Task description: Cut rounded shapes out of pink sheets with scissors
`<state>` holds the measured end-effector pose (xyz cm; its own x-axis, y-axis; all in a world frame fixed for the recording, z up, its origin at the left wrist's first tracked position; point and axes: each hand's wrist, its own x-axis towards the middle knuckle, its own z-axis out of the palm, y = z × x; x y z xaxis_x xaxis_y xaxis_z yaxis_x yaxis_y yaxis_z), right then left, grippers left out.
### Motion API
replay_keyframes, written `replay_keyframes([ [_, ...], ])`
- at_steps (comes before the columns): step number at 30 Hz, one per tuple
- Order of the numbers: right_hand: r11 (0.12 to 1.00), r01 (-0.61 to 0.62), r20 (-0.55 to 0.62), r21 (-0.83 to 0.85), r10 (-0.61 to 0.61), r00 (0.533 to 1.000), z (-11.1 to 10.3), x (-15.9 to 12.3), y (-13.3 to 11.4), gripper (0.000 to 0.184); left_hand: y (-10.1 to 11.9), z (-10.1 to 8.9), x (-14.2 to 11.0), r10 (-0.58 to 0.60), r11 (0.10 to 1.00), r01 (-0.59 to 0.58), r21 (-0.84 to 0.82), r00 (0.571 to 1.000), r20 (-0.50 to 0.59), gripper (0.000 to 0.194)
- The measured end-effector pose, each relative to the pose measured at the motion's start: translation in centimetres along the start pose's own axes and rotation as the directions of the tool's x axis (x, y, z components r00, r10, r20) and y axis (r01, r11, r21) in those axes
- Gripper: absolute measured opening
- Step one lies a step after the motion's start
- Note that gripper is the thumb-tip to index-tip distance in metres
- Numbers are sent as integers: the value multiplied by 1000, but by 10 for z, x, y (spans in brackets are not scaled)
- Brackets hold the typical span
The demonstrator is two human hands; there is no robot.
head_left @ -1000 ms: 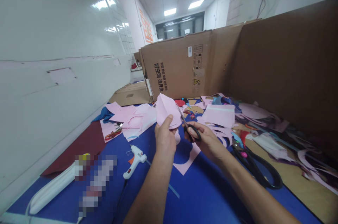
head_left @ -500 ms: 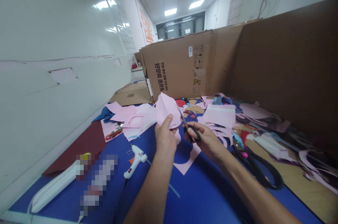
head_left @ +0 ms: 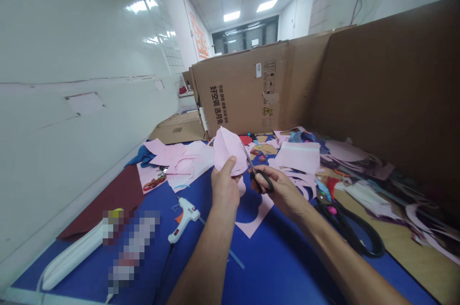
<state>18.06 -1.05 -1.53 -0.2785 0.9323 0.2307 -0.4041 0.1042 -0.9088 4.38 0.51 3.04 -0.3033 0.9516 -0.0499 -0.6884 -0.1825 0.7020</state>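
Observation:
My left hand (head_left: 226,181) pinches a pink, rounded piece of felt-like sheet (head_left: 230,149), its thumb on the near face. A crease runs down the piece from its pointed top. My right hand (head_left: 275,182) is closed round the black handles of a pair of small scissors (head_left: 261,180). The scissor blades lie along the right edge of the pink piece; whether they are parted is hard to make out. Below both hands, a pink offcut (head_left: 257,218) with a curved cutout rests on the blue table surface (head_left: 266,266).
A white glue gun (head_left: 184,218) lies left of my forearm, near a dark red sheet (head_left: 111,199). Large black-handled shears (head_left: 354,228) rest at right. Pink scraps (head_left: 300,156) spread across the back. A cardboard box (head_left: 244,84) walls off the far side.
The pink piece has turned or shifted very slightly to the right in my left hand. Both hands otherwise stay in place, and the scissors remain at its right edge.

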Motion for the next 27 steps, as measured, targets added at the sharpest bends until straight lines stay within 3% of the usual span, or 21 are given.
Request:
replay_keyframes([
  [21, 1000, -26, -9, -10, 25, 1000, -3, 0, -3, 42, 4, -2, 2, -13, 1000, 12, 25, 1000, 11, 50],
  [27, 999, -42, 5, -19, 42, 999, -2, -1, -4, 42, 4, 0, 2, -24, 1000, 25, 14, 999, -31, 50],
])
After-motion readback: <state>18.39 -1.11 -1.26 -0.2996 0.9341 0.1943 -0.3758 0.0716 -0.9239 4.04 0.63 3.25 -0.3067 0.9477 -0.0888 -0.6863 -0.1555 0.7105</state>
